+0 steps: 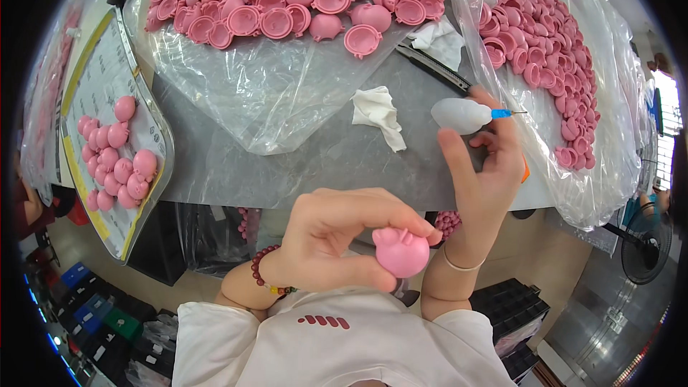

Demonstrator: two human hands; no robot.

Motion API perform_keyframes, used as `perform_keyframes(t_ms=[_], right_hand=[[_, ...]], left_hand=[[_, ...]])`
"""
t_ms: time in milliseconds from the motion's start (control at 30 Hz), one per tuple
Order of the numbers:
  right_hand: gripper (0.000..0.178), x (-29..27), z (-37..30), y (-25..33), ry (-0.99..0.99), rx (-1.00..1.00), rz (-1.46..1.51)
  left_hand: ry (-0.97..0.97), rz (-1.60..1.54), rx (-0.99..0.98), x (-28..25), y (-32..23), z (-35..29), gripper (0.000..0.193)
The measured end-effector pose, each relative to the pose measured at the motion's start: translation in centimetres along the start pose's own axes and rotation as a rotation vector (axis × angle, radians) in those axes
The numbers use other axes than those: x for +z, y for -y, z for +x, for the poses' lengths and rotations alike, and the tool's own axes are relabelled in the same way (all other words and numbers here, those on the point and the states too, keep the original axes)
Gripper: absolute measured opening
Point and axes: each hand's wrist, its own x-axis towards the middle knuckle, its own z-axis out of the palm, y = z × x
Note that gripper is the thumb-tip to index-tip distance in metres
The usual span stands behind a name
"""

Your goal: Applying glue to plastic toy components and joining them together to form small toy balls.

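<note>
Between the thumb and fingers of my left hand (337,233) is a round pink plastic ball (403,252) with small raised nubs, held in front of my chest. Farther right, my right hand (487,161) grips a white squeeze bottle (459,115) with a blue needle tip (500,113). The bottle lies across the hand, its needle pointing right, with the thumb against its lower side and the index finger behind its neck. A crumpled white tissue (378,116) rests on the grey table (322,172) left of the bottle.
Loose pink half shells (276,21) lie heaped on clear plastic at the back, with another heap (548,50) at the right. A black utility knife (433,69) lies beyond the bottle. At the left, a tray (161,165) holds several closed pink balls (123,168).
</note>
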Motion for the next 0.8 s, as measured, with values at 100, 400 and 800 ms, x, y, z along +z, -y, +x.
perform_keyframes(t_ms=[100, 400, 800], right_hand=[[0.035, -0.2, -0.1, -0.6, 0.056, -0.116, -0.017], [0.024, -0.5, -1.3, 0.3, -0.016, 0.081, 0.693], [0.028, -0.5, -1.5, 0.1, 0.016, 0.113, 0.675]], left_hand=[[-0.065, -0.217, -0.163, 0.1, 0.0, -0.2, 0.057], [-0.098, -0.430, -0.374, 0.3, -1.3, 0.0, 0.054], [-0.168, -0.145, -0.254, -1.4, -2.4, -1.4, 0.054]])
